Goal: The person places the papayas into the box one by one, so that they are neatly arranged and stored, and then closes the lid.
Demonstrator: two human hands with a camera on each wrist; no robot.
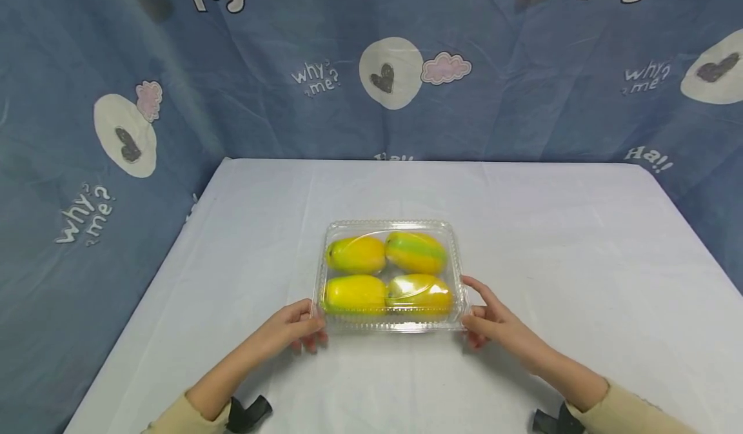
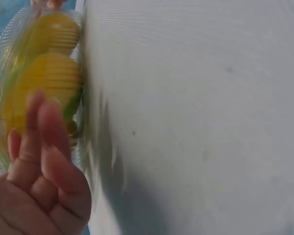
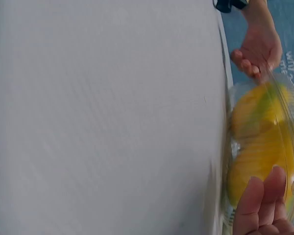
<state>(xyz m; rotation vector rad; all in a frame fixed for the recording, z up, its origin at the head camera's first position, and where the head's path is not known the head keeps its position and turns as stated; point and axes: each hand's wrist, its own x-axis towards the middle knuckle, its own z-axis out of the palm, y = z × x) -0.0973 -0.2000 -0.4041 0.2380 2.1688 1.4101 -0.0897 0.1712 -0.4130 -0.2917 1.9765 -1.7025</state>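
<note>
A clear plastic clamshell container (image 1: 400, 323), its lid down, stands near the middle of the white table. Inside lie several yellow-green mangoes (image 1: 355, 294) in two rows. My left hand (image 1: 293, 324) pinches the rim at the near left corner, thumb on top, the lower fingers beneath it. At the near right edge, my right hand (image 1: 493, 321) holds the rim between thumb and index finger, the other fingers bent below. In the left wrist view, mangoes (image 2: 51, 81) show through the ribbed side wall behind the fingers. The right wrist view shows both hands at opposite ends of the container.
White cloth covers the table (image 1: 557, 240), whose far edge meets a blue printed curtain (image 1: 290, 118). The curtain also hangs along the left and right sides. Black straps (image 1: 249, 414) sit at both wrists, over beige sleeves (image 1: 627, 411).
</note>
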